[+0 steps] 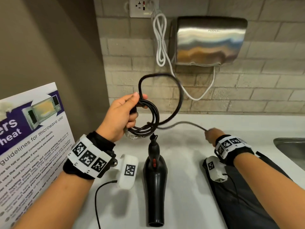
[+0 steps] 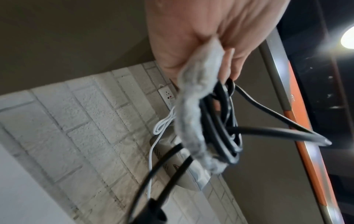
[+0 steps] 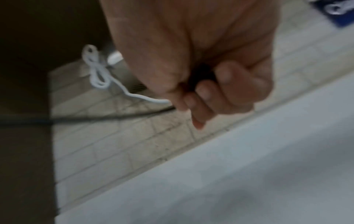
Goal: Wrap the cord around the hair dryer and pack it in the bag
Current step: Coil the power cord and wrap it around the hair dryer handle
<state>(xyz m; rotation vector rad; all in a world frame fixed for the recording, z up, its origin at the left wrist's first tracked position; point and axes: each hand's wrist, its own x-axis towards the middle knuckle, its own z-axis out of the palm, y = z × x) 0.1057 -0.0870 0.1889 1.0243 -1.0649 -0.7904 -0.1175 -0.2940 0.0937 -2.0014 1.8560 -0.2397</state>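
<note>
A black hair dryer [image 1: 154,184] lies on the white counter [image 1: 184,159], nozzle toward me, handle pointing at the wall. Its black cord [image 1: 149,119] is gathered in several coils that my left hand [image 1: 122,113] grips above the dryer's handle, together with a crumpled clear wrapper [image 2: 193,121]. One large loop [image 1: 179,95] stands up from the coils. The free run of cord [image 3: 107,117] stretches right to my right hand [image 1: 212,135], whose curled fingers pinch it. A dark bag [image 1: 244,195] lies flat on the counter under my right forearm.
A steel hand dryer [image 1: 208,40] hangs on the brick wall with a white cable [image 1: 160,42] running to a socket [image 1: 142,6]. A microwave guideline poster [image 1: 31,139] leans at the left. A sink [image 1: 292,149] edge shows at the right.
</note>
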